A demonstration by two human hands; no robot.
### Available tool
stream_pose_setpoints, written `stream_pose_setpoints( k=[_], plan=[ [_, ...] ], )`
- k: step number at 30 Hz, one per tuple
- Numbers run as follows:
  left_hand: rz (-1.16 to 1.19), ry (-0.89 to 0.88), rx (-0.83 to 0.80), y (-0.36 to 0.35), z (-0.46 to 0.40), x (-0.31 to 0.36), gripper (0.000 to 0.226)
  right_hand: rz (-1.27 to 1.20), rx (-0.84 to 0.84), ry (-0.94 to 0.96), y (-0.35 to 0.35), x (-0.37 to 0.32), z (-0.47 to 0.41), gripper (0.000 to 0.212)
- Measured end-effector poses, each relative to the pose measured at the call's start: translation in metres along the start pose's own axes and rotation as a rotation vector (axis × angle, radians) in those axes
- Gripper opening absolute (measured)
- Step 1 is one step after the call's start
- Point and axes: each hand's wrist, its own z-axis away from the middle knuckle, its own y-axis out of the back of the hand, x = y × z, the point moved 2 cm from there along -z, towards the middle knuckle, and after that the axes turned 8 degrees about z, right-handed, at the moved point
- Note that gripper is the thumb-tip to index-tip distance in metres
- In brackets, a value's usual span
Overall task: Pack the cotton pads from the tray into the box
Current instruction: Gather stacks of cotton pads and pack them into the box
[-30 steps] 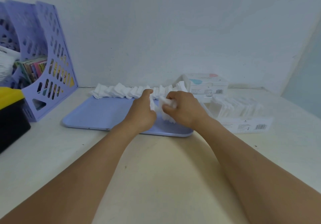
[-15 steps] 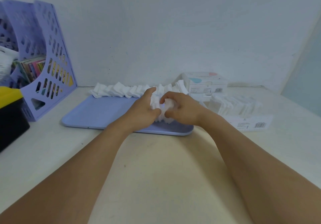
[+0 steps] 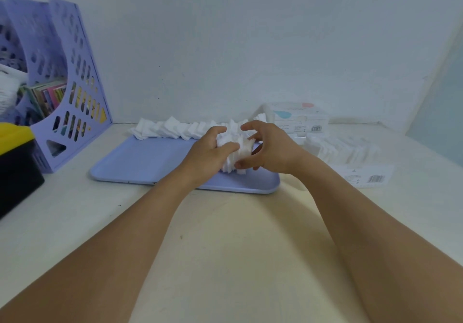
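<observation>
A lilac tray (image 3: 140,164) lies on the pale table. Along its far edge runs a row of white cotton pads (image 3: 170,129). Over the tray's right part, a bunch of pads (image 3: 235,154) is squeezed between my two hands. My left hand (image 3: 208,154) grips it from the left with thumb and fingers curled round it. My right hand (image 3: 270,149) holds it from the right, thumb under, fingers arched over the top. The clear box (image 3: 360,172), with several pads standing in it, sits to the right of the tray.
The box's lid (image 3: 298,119) with pink and blue marks stands behind the tray's right end. A lilac file rack (image 3: 72,89) with booklets stands at the left, and a black bin with a yellow top (image 3: 15,157) is at the left edge. A wall rises close behind.
Both hands have closed in on a bunch of pads and gathered it together between them. The bunch is now thicker and sits a little higher over the tray.
</observation>
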Motion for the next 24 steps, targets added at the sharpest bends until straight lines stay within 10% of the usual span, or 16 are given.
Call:
stream_pose_setpoints(
  k=[24],
  plan=[
    [-0.073,-0.184,0.013,0.0037,0.0005,-0.0051,0.02,-0.017,-0.091,0.01,-0.0006,-0.006,0.0062,0.053]
  ],
)
